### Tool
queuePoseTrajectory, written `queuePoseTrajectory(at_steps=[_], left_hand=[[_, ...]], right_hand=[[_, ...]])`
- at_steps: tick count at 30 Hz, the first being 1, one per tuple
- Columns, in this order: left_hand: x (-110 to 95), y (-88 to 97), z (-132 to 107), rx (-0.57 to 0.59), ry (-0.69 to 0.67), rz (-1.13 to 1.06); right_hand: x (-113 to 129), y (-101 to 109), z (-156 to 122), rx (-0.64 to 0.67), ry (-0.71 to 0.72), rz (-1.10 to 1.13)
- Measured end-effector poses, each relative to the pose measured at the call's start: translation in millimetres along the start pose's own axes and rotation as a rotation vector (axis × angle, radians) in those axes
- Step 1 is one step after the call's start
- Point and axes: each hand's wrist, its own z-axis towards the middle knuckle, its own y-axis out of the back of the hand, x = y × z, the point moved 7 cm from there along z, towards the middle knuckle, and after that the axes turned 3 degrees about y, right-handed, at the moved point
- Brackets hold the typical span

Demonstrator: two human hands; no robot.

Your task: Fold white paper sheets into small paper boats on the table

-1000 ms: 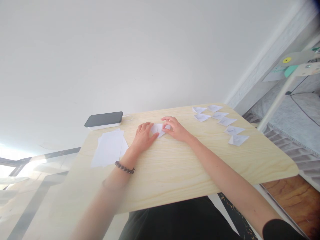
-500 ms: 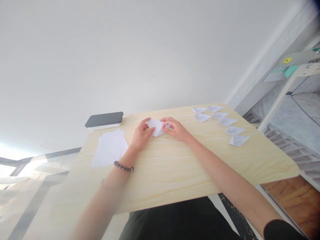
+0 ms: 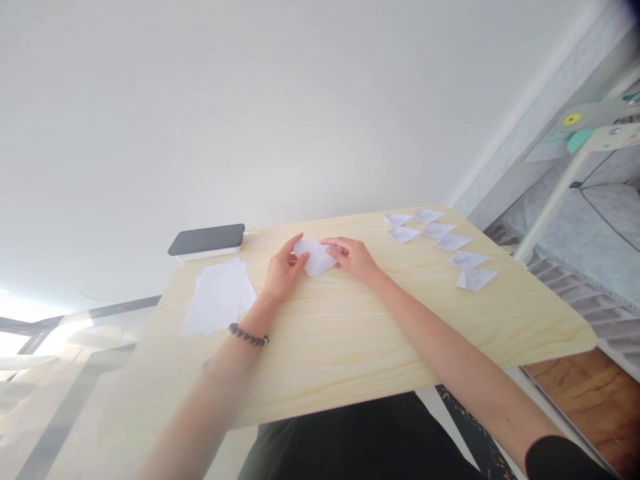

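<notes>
Between my two hands is a small folded piece of white paper, held just above the table. My left hand pinches its left side between thumb and fingers. On its right side my right hand grips the edge, thumb on top and fingers behind. Those fingers hide part of the right edge. A stack of white paper sheets lies left of my left hand, slightly fanned. Several folded white paper boats stand in two loose rows to the right.
A dark-topped white device with a cable sits at the table's back left, against the wall. The pale wooden table ends near my body in front. Beyond its right side stands a white metal pole.
The paper has changed from a pointed, creased shape to a flatter, smoother-looking one. My right thumb has shifted onto its right edge. The left hand stays almost where it was.
</notes>
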Motion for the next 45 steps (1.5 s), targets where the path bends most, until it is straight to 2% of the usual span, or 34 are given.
queuePoseTrajectory(at_steps=[3,5,9,12,15,23,31,39,45], left_hand=[[0.2,4.5,1.6,-0.061,-0.009,0.036],[2.8,6.3,2.4,-0.068,0.022,0.039],[9.3,8.2,2.7,-0.057,0.110,-0.020],[9.1,10.3,2.3,-0.078,0.102,-0.041],[8.9,9.7,1.7,-0.076,0.093,-0.006],[-1.8,9.0,1.6,-0.075,-0.025,0.097],[-2.6,2.5,0.3,-0.010,-0.033,0.068],[-19.1,4.9,-3.3,-0.059,-0.167,0.219],[-22.4,2.0,-5.1,-0.058,-0.225,0.276]], right_hand=[[4.0,0.7,0.1,-0.015,0.050,-0.052],[2.8,0.5,-0.1,-0.012,0.034,-0.037],[-4.8,-4.3,-0.9,0.080,-0.083,0.162],[-7.2,-6.0,-0.8,0.130,-0.119,0.335],[-10.0,-5.3,0.3,0.125,-0.127,0.384],[-8.5,-4.2,-0.5,0.042,-0.115,0.215],[-4.0,1.3,0.1,-0.059,-0.087,0.149],[-5.7,2.2,0.9,-0.073,-0.059,0.098],[-3.6,1.4,0.7,-0.057,-0.047,0.066]])
